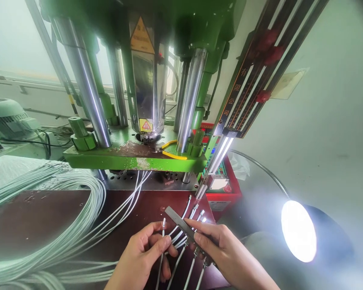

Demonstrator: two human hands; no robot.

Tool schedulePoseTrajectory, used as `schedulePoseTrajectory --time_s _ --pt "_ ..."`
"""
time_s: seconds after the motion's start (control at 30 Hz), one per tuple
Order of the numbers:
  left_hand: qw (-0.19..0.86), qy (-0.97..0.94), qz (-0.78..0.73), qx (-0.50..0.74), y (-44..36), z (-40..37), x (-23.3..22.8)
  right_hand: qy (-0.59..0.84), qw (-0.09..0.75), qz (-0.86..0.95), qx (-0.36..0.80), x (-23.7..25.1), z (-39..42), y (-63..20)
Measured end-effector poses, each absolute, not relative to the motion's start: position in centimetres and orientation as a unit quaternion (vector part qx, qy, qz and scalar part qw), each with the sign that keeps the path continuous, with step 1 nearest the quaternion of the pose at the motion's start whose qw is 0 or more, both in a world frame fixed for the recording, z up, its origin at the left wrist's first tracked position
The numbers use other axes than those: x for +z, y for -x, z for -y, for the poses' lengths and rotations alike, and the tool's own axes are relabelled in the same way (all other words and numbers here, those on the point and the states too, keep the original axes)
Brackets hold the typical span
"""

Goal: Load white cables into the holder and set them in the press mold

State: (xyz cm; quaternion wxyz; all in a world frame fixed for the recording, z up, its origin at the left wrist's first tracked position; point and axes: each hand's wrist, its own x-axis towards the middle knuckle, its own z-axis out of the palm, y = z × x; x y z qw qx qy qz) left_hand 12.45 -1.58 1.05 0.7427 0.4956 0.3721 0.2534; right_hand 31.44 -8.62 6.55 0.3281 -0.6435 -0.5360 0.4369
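My left hand (pixel 145 253) pinches a thin white cable between thumb and forefinger. The cable's bare metal end (pixel 163 222) points upward, just left of the bar. In my right hand (pixel 219 245) is a flat grey metal bar (pixel 177 219), gripped between thumb and fingers and slanting up to the left. Several white cables with metal tips (pixel 196 207) lie on the dark red tabletop (pixel 115 201) behind the bar. Below it, more cables run from small metal fittings (pixel 196 251) near my right fingers. Whether these fittings join the bar is partly hidden.
A green press (pixel 133 161) with steel columns stands ahead. Yellow-handled pliers (pixel 174 155) lie on its plate. Coiled white cables (pixel 93 201) cover the left side. At the right are a lit lamp (pixel 298 231), a red control box (pixel 226 201) and a slanted scale rail (pixel 242 88).
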Motion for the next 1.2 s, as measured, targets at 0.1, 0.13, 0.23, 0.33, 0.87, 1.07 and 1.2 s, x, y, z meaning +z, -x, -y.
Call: schedulePoseTrajectory --time_s 0.1,0.13,0.23,0.33,0.87,1.07,1.2 --pt "0.749 -0.505 -0.352 0.243 -12.4 1.7 1.1 0.63 0.332 0.54 0.447 6.8 8.5 -31.5" --pt "0.753 -0.509 -0.345 0.236 -12.4 1.7 1.1 0.623 0.335 0.544 0.451 6.8 8.5 -31.4" --pt "0.768 -0.509 -0.325 0.214 -12.5 1.8 1.1 0.609 0.342 0.552 0.456 6.9 8.3 -31.2" --pt "0.779 -0.496 -0.322 0.208 -12.7 1.8 0.7 0.621 0.336 0.553 0.442 6.8 8.2 -31.0" --pt "0.738 -0.49 -0.4 0.236 -13.7 2.4 -0.3 0.656 0.296 0.569 0.398 5.5 8.2 -30.5" --pt "0.704 -0.545 -0.4 0.216 -13.4 2.3 0.9 0.642 0.286 0.586 0.403 5.2 8.3 -30.6" --pt "0.72 -0.568 -0.348 0.196 -13.1 2.0 1.4 0.616 0.287 0.584 0.445 5.9 8.1 -31.2"
